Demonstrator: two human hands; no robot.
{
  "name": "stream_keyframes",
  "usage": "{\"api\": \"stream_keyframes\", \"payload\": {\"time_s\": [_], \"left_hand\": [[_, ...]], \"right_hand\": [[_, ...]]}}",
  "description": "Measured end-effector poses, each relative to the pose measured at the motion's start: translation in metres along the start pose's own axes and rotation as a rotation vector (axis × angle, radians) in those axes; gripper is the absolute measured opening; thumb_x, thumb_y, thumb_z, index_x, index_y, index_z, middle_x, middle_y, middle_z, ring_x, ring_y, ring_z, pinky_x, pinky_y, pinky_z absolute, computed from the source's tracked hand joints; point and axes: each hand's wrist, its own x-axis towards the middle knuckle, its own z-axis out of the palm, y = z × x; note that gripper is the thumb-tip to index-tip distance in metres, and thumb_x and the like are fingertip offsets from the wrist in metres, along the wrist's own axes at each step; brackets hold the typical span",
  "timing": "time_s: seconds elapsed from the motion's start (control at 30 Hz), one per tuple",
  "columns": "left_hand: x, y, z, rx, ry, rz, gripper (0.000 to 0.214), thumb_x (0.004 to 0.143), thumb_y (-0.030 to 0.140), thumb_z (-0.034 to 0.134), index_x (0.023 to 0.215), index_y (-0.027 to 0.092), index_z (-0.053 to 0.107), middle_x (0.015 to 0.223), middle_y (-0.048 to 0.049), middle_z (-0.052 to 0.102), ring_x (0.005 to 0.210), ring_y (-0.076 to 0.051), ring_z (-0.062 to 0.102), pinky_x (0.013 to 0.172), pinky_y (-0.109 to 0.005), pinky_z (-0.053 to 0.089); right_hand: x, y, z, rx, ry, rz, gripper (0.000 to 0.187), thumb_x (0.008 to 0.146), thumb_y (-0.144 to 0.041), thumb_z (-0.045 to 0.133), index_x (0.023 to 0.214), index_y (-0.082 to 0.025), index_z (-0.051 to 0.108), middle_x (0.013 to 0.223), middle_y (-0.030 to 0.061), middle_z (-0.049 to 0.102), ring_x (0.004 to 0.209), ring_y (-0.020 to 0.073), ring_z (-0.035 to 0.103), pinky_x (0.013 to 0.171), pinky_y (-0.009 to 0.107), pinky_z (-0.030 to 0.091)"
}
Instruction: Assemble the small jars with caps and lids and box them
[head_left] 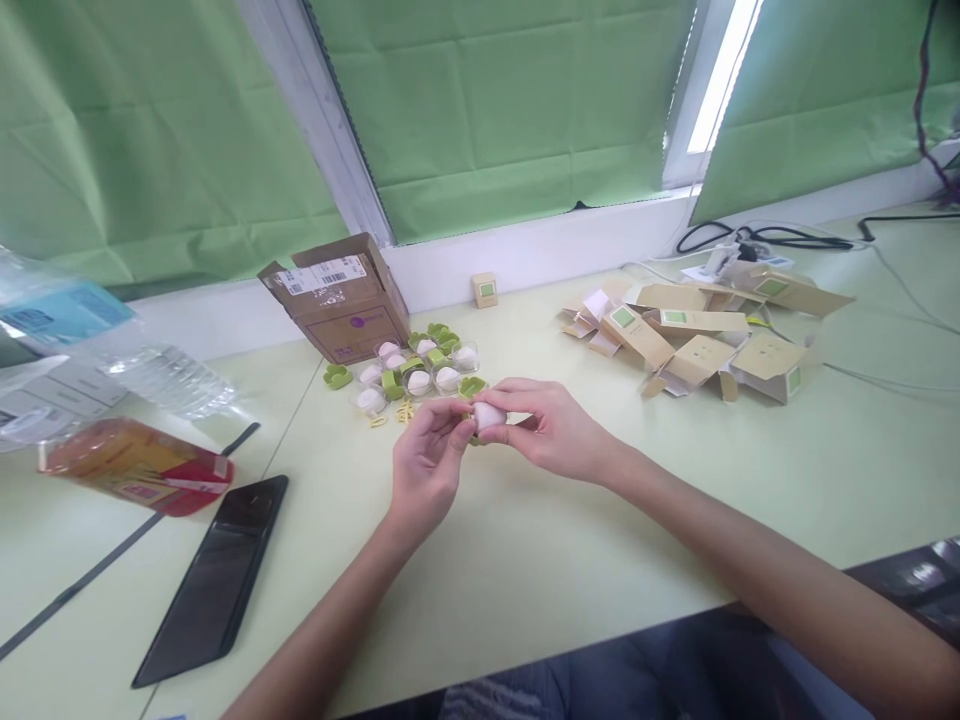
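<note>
While hands (427, 465) (559, 430) pinch — a white piece (490, 417) sits between.

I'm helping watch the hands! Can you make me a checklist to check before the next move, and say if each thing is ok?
1. Pale piece held: ok, the right hand pinches it between thumb and fingers.
2. Left hand gripping it too: cannot tell, its fingertips are at the edge but hide the contact.
3. Phone away from the hands: ok, it lies off to the left.
4. Yellow bits gathered up: not ok, they lie loose near the clear cups.
5. Opened small boxes stacked neatly: not ok, they're heaped untidily.
</note>
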Motion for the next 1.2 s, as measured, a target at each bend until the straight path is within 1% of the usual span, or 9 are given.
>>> {"api": "stream_keyframes", "payload": {"time_s": [0.1,0.2,0.27,0.37,0.57,0.8,1.03,1.1,1.2], "left_hand": [[-0.001,0.001,-0.001,0.002,0.005,0.057,0.014,0.090,0.023,0.073,0.102,0.017,0.068,0.100,-0.0081,0.074,0.092,-0.017,0.072,0.082,-0.027,0.061],[-0.001,0.001,-0.003,-0.012,-0.001,0.131,0.016,0.089,0.018,0.073,0.104,0.017,0.069,0.108,-0.0095,0.075,0.100,-0.018,0.072,0.087,-0.029,0.061],[0.000,0.001,-0.005,-0.021,-0.015,0.161,0.023,0.085,0.014,0.077,0.106,0.018,0.069,0.114,-0.0104,0.074,0.108,-0.021,0.071,0.091,-0.031,0.062],[0.001,-0.001,-0.007,-0.031,-0.047,0.163,0.031,0.079,0.011,0.081,0.106,0.019,0.069,0.120,-0.0107,0.073,0.115,-0.024,0.070,0.093,-0.035,0.062],[0.004,0.002,-0.005,-0.049,-0.033,0.144,0.030,0.076,0.009,0.083,0.101,0.020,0.070,0.117,-0.0090,0.075,0.116,-0.024,0.070,0.091,-0.036,0.064],[0.005,0.007,-0.008,-0.033,0.005,0.109,0.018,0.080,0.012,0.081,0.095,0.019,0.073,0.112,-0.0085,0.077,0.103,-0.023,0.075,0.082,-0.032,0.067],[0.009,0.007,-0.010,-0.042,-0.014,0.084,0.021,0.078,0.017,0.084,0.095,0.018,0.073,0.108,-0.0087,0.077,0.104,-0.024,0.074,0.083,-0.033,0.065],[0.011,0.005,-0.010,-0.075,-0.017,0.031,0.026,0.078,0.020,0.085,0.101,0.019,0.072,0.108,-0.0089,0.077,0.105,-0.024,0.074,0.085,-0.033,0.064],[0.012,-0.001,-0.010,-0.159,0.000,-0.101,0.036,0.083,0.029,0.082,0.115,0.020,0.069,0.112,-0.0102,0.076,0.106,-0.024,0.073,0.087,-0.035,0.062]], "right_hand": [[-0.001,-0.002,-0.001,-0.008,0.017,-0.071,0.030,0.093,-0.021,0.067,0.121,-0.026,0.076,0.109,0.0061,0.071,0.098,0.0186,0.068,0.065,0.024,0.062],[-0.001,-0.004,-0.002,-0.069,0.061,-0.206,0.032,0.094,-0.017,0.066,0.124,-0.025,0.074,0.118,0.0069,0.073,0.107,0.0200,0.070,0.085,0.032,0.064],[-0.001,-0.006,-0.002,-0.131,0.083,-0.283,0.033,0.095,-0.016,0.065,0.127,-0.024,0.072,0.125,0.0077,0.072,0.117,0.0215,0.068,0.101,0.038,0.060],[-0.002,-0.006,-0.003,-0.197,0.095,-0.323,0.034,0.097,-0.016,0.062,0.129,-0.023,0.071,0.133,0.0085,0.070,0.125,0.0216,0.065,0.110,0.040,0.055],[-0.003,-0.004,-0.003,-0.221,0.093,-0.329,0.036,0.097,-0.013,0.061,0.130,-0.023,0.070,0.137,0.0074,0.068,0.129,0.0211,0.064,0.115,0.039,0.051],[-0.002,-0.006,-0.007,-0.150,0.050,-0.289,0.040,0.095,-0.014,0.066,0.133,-0.026,0.069,0.138,0.0059,0.068,0.131,0.0211,0.063,0.115,0.040,0.051],[-0.001,-0.001,-0.006,-0.134,0.044,-0.277,0.041,0.094,-0.017,0.068,0.134,-0.025,0.068,0.138,0.0081,0.067,0.132,0.0221,0.061,0.116,0.040,0.049],[-0.001,0.002,-0.005,-0.086,0.065,-0.216,0.044,0.093,-0.022,0.070,0.137,-0.027,0.066,0.139,0.0081,0.065,0.131,0.0227,0.062,0.111,0.040,0.054],[-0.002,0.008,-0.001,0.037,0.104,-0.099,0.055,0.090,-0.029,0.074,0.143,-0.030,0.060,0.139,0.0083,0.061,0.124,0.0229,0.065,0.095,0.037,0.065]]}}
